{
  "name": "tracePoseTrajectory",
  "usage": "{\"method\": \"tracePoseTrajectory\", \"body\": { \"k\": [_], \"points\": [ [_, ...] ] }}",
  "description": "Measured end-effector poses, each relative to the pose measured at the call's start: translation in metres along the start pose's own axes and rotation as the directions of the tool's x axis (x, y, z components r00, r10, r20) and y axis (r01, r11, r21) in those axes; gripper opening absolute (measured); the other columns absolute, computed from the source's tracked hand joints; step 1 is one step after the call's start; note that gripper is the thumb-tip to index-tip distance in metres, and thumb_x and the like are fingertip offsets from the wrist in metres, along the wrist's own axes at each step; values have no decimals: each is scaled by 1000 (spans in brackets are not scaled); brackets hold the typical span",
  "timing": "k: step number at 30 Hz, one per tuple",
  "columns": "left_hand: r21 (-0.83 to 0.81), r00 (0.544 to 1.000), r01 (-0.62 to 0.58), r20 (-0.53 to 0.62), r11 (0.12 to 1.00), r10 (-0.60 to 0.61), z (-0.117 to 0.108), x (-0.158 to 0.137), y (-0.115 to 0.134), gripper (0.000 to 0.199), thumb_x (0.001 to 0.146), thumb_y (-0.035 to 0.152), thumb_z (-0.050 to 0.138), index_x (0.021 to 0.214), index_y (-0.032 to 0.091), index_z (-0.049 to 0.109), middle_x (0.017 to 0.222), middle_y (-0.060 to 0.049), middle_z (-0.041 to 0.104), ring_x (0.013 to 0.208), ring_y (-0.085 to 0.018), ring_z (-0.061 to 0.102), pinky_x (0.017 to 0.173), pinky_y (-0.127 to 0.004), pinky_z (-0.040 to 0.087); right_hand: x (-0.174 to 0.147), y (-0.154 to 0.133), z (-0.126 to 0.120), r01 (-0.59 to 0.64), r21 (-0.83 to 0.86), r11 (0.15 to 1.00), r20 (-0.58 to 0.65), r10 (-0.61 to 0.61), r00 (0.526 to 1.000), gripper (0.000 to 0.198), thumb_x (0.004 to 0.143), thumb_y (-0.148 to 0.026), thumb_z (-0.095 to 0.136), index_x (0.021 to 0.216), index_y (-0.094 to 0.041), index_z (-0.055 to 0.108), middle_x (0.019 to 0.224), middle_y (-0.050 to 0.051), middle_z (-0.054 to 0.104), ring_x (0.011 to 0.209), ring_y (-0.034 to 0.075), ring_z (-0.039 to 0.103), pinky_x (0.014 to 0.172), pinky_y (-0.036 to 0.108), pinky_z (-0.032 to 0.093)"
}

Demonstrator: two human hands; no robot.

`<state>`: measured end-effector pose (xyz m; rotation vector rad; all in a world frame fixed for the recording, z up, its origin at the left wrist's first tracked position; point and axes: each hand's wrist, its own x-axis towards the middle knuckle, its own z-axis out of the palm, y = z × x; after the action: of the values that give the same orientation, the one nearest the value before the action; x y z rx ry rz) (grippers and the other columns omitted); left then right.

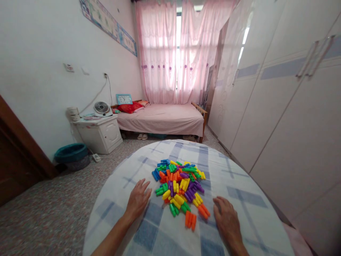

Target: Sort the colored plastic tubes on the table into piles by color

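A heap of small plastic tube-shaped toy pieces (178, 179) in blue, green, orange, yellow and purple lies in the middle of the round table. To the left of the heap, my left hand (138, 201) rests on the cloth with its fingers spread, apart from the pieces and holding nothing. On the other side, my right hand (227, 218) lies palm down with its fingers stretched forward; nothing shows in it. Nearest to it are an orange piece (204, 211) and, closer to me, another orange piece (190, 220) at the front of the heap.
A blue-and-white checked tablecloth (112, 217) covers the table. Beyond it stands a bed (165, 119) with a pink sheet. White wardrobes (282, 135) line the right side. At the left are a white cabinet (99, 135) with a fan (102, 108) and a bin (72, 156).
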<state>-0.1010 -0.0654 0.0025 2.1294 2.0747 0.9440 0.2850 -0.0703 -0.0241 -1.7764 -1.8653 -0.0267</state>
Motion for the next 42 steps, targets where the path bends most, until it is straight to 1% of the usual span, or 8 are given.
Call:
{"method": "tracePoseTrajectory", "body": {
  "k": [7, 13, 18, 22, 31, 36, 39, 42],
  "points": [
    [200, 1000, -8, 14, 980, 6, 0, -31, -13, 37, 87, 30, 46, 117, 15, 62, 129, -14, 57, 125, -30, 47, 106, -48, 36, 5, -6, -6, -51, 48, 998, 55, 48, 997, 40, 83, -28, 36, 108, -14, 64, 117, 12, 62, 112, 26, 55, 95, 40, 41],
    [-106, 992, -87, -96, 991, 77, -10, 32, 58, 32, 88, 26, 43, 112, 17, 62, 120, -10, 60, 116, -21, 53, 103, -38, 41, 45, -33, -21, -126, 348, 929, 8, 132, 991, 45, 79, -38, 38, 109, -14, 63, 114, 12, 64, 108, 24, 57, 96, 39, 42],
    [-89, 990, -135, 23, 987, 138, 8, 98, 120, 35, 79, 34, 60, 112, 21, 62, 121, -8, 56, 113, -20, 53, 99, -31, 42, 63, -31, 5, -222, 424, 878, -64, 273, 960, 46, 79, -38, 37, 108, -13, 62, 112, 14, 63, 106, 26, 57, 93, 42, 42],
    [114, 987, -57, 154, 992, 39, 32, 118, 130, 28, 76, 38, 62, 98, 21, 65, 103, -7, 59, 97, -21, 57, 84, -31, 46, 52, -19, 26, -220, 393, 893, -13, 245, 970, 42, 83, -37, 37, 110, -15, 60, 113, 11, 63, 107, 24, 55, 96, 40, 40],
    [288, 985, -40, 172, 957, -10, 46, 124, 127, 22, 78, 34, 56, 88, 17, 64, 96, -12, 62, 94, -27, 58, 79, -36, 45, 50, -25, 24, -156, 310, 938, 17, 159, 987, 31, 85, -30, 39, 105, -20, 62, 107, 6, 64, 102, 22, 56, 90, 35, 40],
    [22, 990, 84, 115, 996, -86, 36, 130, 117, 15, 77, 26, 53, 75, 17, 65, 88, -10, 66, 91, -25, 59, 82, -36, 44, 49, -24, 25, -145, 300, 943, 19, 146, 989, 30, 86, -29, 38, 104, -21, 61, 107, 7, 64, 102, 22, 56, 90, 36, 40],
    [-298, 976, 211, 123, 931, -181, 22, 131, 104, 19, 76, 26, 51, 78, 15, 67, 82, -6, 67, 85, -20, 60, 79, -30, 45, 48, -23, 26, -136, 282, 950, 21, 136, 990, 31, 87, -30, 38, 104, -21, 62, 106, 7, 64, 102, 22, 56, 89, 36, 40],
    [-414, 968, 235, 178, 879, -174, 10, 125, 95, 32, 81, 32, 43, 81, 12, 68, 75, -3, 67, 75, -18, 62, 68, -27, 47, 49, -22, 27, -122, 278, 953, 5, 126, 992, 32, 87, -31, 37, 103, -20, 62, 105, 7, 65, 99, 22, 57, 88, 36, 41]
  ]
}}
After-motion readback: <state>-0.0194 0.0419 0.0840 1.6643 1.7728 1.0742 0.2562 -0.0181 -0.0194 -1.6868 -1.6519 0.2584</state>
